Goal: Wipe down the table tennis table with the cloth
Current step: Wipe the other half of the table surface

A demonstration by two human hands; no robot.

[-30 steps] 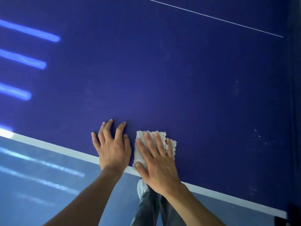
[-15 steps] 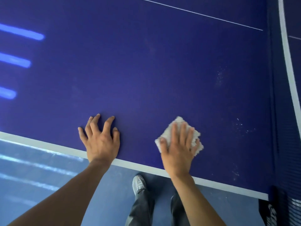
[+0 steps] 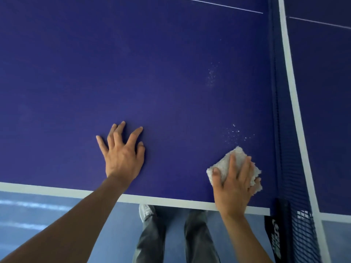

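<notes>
The dark blue table tennis table [image 3: 152,73] fills the view, its white side line [image 3: 47,188] running along the near edge. My right hand [image 3: 233,183] presses flat on a folded white cloth [image 3: 235,158] near the table's near right corner, fingers straight over it. My left hand [image 3: 123,154] rests flat on the bare surface to the left, fingers spread, holding nothing. Small white specks [image 3: 235,133] lie just beyond the cloth, and a fainter patch of specks [image 3: 211,74] sits farther up.
The net [image 3: 284,149] with its white top band [image 3: 292,92] stands just right of the cloth, clamped at the table's edge by a black bracket [image 3: 275,236]. My legs and a shoe [image 3: 146,211] show on the blue floor below.
My right hand has slid the cloth to the right along the near edge, away from the left hand and close to the net. The left hand stays planted on the surface.
</notes>
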